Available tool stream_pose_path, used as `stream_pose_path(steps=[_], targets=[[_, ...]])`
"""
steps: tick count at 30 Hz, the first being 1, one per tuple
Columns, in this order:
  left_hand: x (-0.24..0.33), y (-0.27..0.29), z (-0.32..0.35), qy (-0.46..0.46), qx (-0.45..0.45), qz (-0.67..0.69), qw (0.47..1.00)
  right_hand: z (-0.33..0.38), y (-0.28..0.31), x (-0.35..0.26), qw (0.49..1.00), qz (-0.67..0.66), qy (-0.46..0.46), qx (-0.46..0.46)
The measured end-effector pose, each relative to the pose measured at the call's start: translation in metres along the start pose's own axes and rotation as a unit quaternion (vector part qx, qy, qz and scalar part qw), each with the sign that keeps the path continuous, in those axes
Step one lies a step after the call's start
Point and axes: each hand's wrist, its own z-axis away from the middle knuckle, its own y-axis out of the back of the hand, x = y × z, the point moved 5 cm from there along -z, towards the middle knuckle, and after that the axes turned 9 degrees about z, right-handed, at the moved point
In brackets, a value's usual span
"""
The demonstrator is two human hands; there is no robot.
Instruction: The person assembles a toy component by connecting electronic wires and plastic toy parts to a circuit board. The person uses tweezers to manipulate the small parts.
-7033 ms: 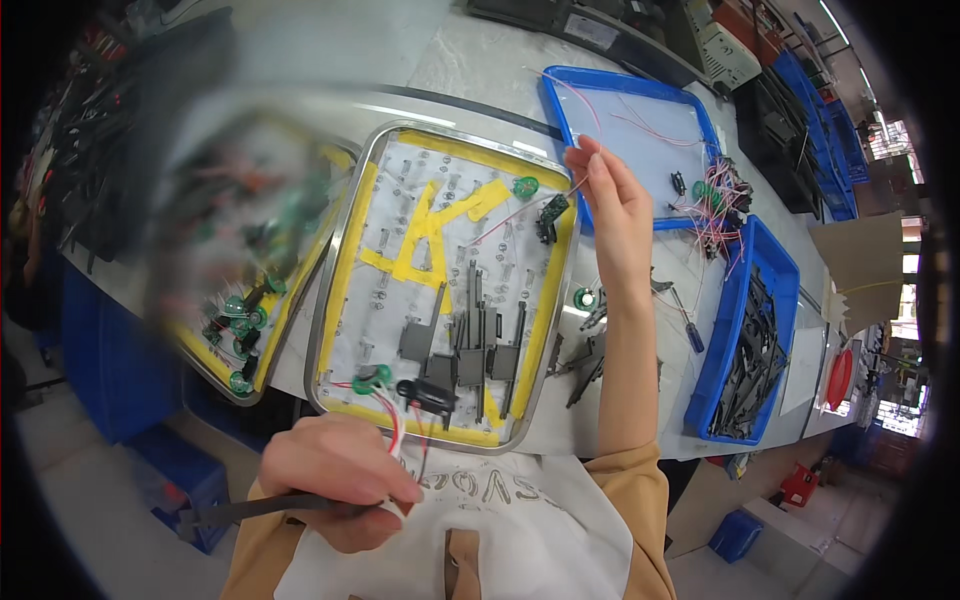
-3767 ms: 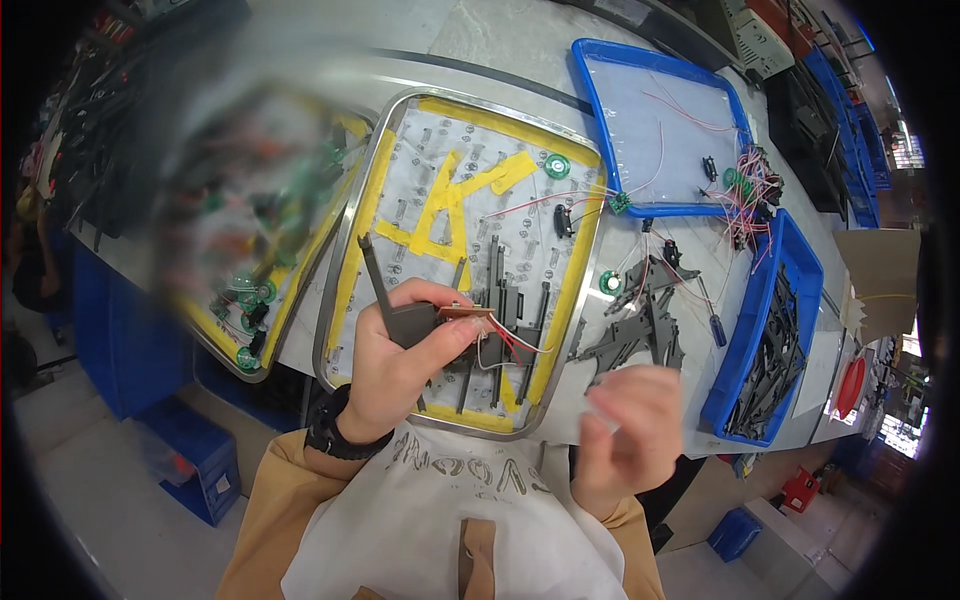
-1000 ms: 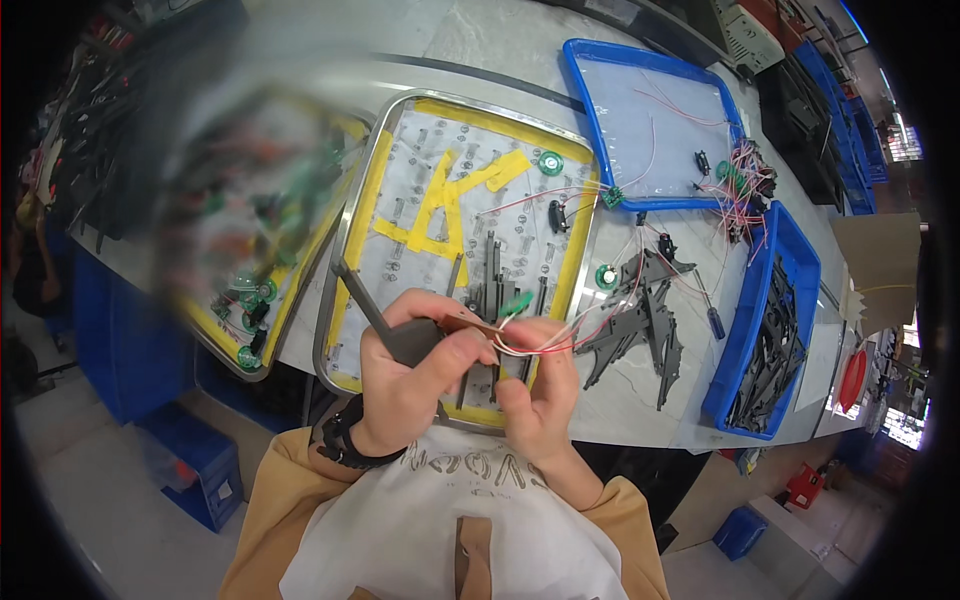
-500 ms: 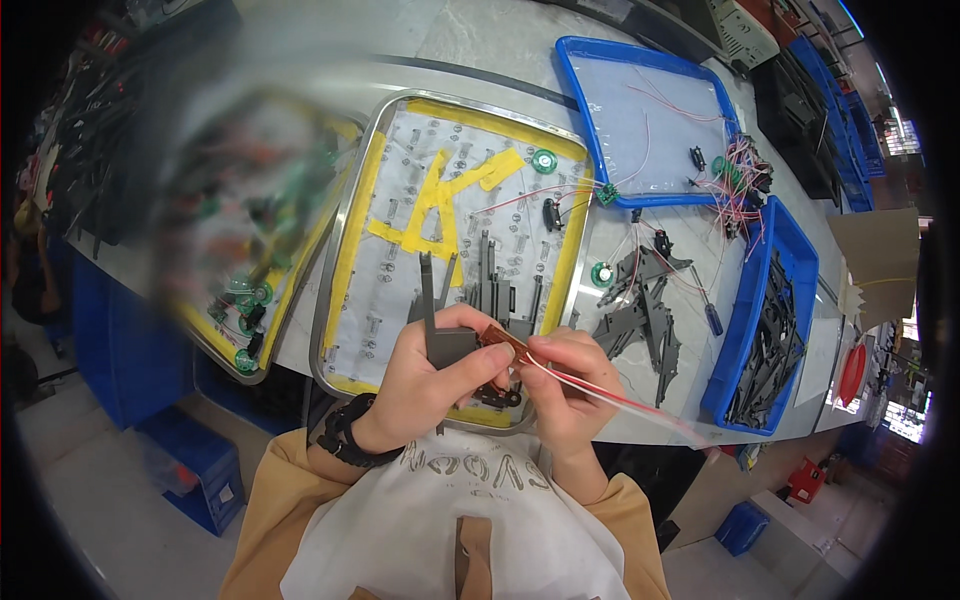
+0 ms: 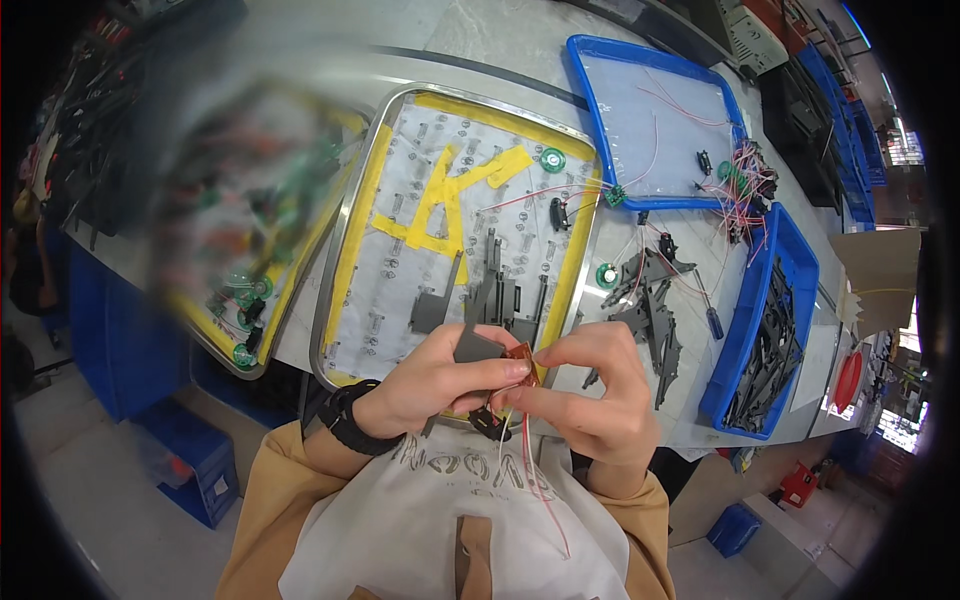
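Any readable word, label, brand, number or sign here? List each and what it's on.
White cloth apron: upside-down, creased lettering across the front; not transcribed.
Yellow tape strips: laid in a letter-like shape; not transcribed.
White patterned sheet under them: repeated dark prints, too small to read.
Small white label on blue plastic bin: too small to read.

I see grey floor (image 5: 95, 475) left of and below my marbled worktable (image 5: 500, 35), and bright windows (image 5: 903, 432) beyond its right end.
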Motion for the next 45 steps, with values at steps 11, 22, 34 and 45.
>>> stream_pose_path(steps=[11, 22, 34, 45], targets=[[-0.016, -0.004, -0.004, 0.128, -0.131, 0.073, 0.980, -0.005, 0.007, -0.015, 0.989, 0.003, 0.119, -0.082], [0.012, -0.001, 0.005, -0.221, 0.068, -0.079, 0.970, 0.012, -0.005, 0.033, 0.783, -0.581, -0.176, 0.137], [0.023, -0.004, 0.013, -0.294, -0.016, -0.116, 0.949, 0.030, -0.037, 0.019, 0.800, -0.480, -0.359, -0.026], [0.029, -0.006, 0.007, -0.373, -0.011, -0.094, 0.923, 0.040, -0.045, 0.014, 0.828, -0.399, -0.392, 0.029]])
